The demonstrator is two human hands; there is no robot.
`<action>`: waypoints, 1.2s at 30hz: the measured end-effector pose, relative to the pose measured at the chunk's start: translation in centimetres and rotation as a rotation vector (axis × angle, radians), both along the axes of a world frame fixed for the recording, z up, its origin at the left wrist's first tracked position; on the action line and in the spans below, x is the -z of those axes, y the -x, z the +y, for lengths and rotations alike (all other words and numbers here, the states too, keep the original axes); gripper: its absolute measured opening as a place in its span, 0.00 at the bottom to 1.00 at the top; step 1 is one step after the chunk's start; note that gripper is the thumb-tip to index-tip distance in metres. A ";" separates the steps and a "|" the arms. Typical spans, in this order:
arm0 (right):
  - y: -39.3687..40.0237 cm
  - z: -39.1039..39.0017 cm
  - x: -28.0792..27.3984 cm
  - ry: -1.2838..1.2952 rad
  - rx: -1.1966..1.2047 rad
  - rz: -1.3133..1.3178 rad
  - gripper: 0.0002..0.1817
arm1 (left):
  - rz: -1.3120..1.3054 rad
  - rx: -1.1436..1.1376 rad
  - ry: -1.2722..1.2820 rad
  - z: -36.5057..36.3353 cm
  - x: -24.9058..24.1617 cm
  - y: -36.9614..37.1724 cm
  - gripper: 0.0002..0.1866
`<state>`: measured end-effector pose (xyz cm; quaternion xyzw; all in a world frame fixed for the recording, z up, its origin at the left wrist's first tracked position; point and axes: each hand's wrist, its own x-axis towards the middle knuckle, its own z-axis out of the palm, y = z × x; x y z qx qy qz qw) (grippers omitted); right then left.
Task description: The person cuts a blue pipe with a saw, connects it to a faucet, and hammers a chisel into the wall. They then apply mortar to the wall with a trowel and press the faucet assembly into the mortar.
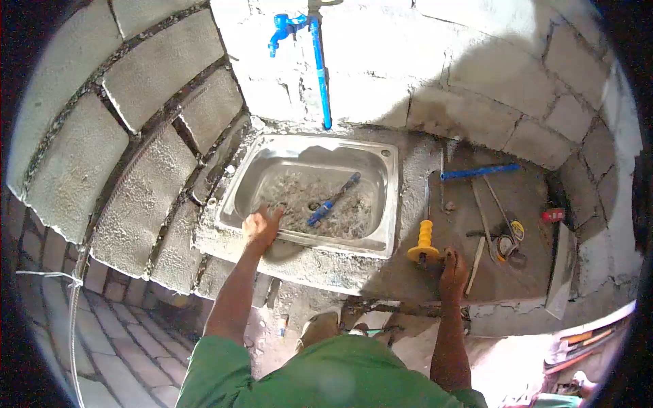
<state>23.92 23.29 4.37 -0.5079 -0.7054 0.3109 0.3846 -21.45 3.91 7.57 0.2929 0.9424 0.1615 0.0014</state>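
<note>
My left hand (260, 226) rests at the front left rim of a steel sink (313, 246), with its fingers apart and reaching over the edge. Grey rubble and dust (292, 194) cover much of the basin floor. A blue and dark stick-like tool (331, 202) lies slanting across that rubble. On the dusty counter, my right hand (454, 273) is closed, and whatever its curled fingers may hold is hidden. Just left of it lies a chisel with a yellow guarded grip (425, 238), its shaft pointing to the wall.
A blue tap (286, 30) and blue pipe (321, 75) are on the block wall. Across the right counter lie a loose blue pipe (481, 172), a tape measure (517, 230), a red object (553, 215) and a metal blade (560, 272). A rebar (73, 326) stands at left.
</note>
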 end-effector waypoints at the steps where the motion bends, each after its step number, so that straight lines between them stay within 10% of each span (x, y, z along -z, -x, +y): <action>1: 0.3 -0.8 -1.4 -0.006 -0.003 0.000 0.21 | 0.000 -0.003 -0.006 -0.2 0.0 -0.1 0.34; 9: 0.2 -0.7 0.4 -0.171 -0.016 -0.009 0.19 | 0.259 0.083 -0.383 -0.8 5.4 2.0 0.29; 11: -0.3 0.3 1.9 -0.246 -0.023 -0.073 0.18 | 0.739 0.174 -0.287 -0.8 8.6 3.5 0.28; 15: -1.5 3.1 4.9 -0.428 -0.047 -0.338 0.15 | 0.544 0.052 -0.419 -1.0 6.4 2.4 0.25; 16: -1.4 3.3 5.4 -0.438 -0.047 -0.347 0.15 | 0.076 0.074 -0.515 -1.9 2.1 1.2 0.26; 18: -1.1 3.8 6.4 -0.189 -0.239 0.487 0.17 | 0.016 0.126 -0.736 -3.0 -2.2 -1.8 0.25; 22: -1.2 4.0 7.7 -0.257 -0.153 0.492 0.09 | -0.458 0.642 -1.152 -6.5 -13.3 -11.4 0.12; 24: 0.0 0.5 1.5 -0.285 -0.006 -0.141 0.11 | -0.390 1.009 -0.956 -12.1 -22.9 -17.8 0.14; 26: -2.6 8.4 13.5 -0.558 -0.171 -0.105 0.19 | -0.035 1.422 -1.078 -14.4 -26.9 -21.9 0.15; 28: -3.5 5.6 5.7 -0.187 -0.328 -0.269 0.16 | -0.077 1.372 -1.043 -16.3 -27.3 -24.6 0.18; 31: -2.3 4.1 4.2 -0.602 -0.178 -0.202 0.13 | -0.137 1.254 -0.874 -17.6 -24.3 -27.7 0.18; 33: 1.2 0.8 0.3 -0.055 -0.060 0.115 0.09 | -0.146 1.163 -0.720 -18.8 -23.1 -29.1 0.18; 36: 2.2 5.9 9.6 -0.052 -0.189 0.388 0.15 | -0.107 1.233 -0.487 -17.4 -22.6 -30.8 0.17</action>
